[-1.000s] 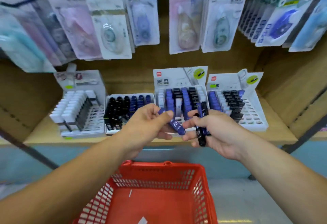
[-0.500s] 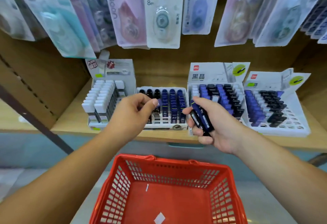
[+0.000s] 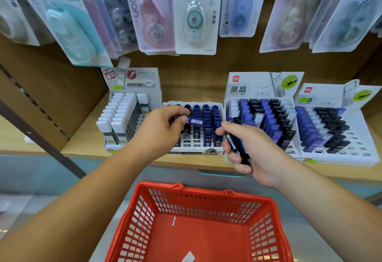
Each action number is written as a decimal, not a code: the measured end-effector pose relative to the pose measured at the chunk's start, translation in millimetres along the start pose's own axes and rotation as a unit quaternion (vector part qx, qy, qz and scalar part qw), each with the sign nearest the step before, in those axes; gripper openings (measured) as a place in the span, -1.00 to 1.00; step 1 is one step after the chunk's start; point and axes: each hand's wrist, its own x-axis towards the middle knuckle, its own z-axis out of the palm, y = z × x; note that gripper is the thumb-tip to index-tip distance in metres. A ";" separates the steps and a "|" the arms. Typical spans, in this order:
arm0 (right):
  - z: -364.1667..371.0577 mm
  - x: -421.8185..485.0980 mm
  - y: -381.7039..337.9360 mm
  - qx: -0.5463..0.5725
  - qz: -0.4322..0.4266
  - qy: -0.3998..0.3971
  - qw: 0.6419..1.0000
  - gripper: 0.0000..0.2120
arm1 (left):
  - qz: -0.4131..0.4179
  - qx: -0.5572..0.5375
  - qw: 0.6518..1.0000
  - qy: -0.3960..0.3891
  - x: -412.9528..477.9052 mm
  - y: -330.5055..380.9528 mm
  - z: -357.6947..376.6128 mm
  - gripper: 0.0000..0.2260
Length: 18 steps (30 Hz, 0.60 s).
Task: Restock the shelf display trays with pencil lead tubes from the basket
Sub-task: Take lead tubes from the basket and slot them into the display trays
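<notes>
My left hand [image 3: 159, 129] pinches a blue lead tube [image 3: 194, 120], held sideways over the second display tray [image 3: 206, 151], which holds rows of black and blue tubes. My right hand [image 3: 246, 150] grips a small bunch of dark tubes [image 3: 237, 148] in front of that tray's right corner. The red basket [image 3: 144, 216] sits below my arms and holds only two paper scraps.
On the wooden shelf [image 3: 86, 146] stand a tray of white-capped tubes [image 3: 122, 121] at left and two more lead trays [image 3: 266, 121] [image 3: 334, 135] at right. Hanging packs of correction tape [image 3: 194, 13] crowd the space above. A dark metal brace [image 3: 41, 141] crosses the left.
The view shifted left and closer to the shelf. My left hand carried the blue tube away from my right hand and over the second tray. My right hand keeps its bunch.
</notes>
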 end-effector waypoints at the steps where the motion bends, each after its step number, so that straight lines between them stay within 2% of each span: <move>1: -1.4 -0.1 -0.1 0.001 0.001 -0.003 1.000 -0.64 | 0.006 0.031 0.999 -0.014 1.4 0.9 0.2 -0.79; 3: -3.7 -1.0 -0.6 0.014 0.006 -0.018 1.000 -0.66 | 0.021 0.074 0.997 -0.003 4.5 1.8 -0.2 -0.77; 7: -4.8 -0.8 0.3 0.035 0.011 -0.044 0.998 -0.73 | 0.036 -0.025 0.998 0.044 10.2 2.0 -4.8 -0.90; 13: -6.7 -0.6 -0.2 0.063 0.018 -0.059 0.996 -0.72 | 0.019 -0.100 0.994 -0.043 8.3 4.8 -14.1 -0.85; 15: -5.9 -0.4 -1.0 0.099 0.019 -0.071 0.992 -0.71 | 0.034 -0.045 0.997 -0.043 6.5 3.8 -17.1 -0.96; 18: -2.4 -0.7 -0.6 0.118 0.007 -0.077 0.990 -0.73 | 0.093 0.099 0.991 -0.011 5.6 3.4 -12.6 -0.94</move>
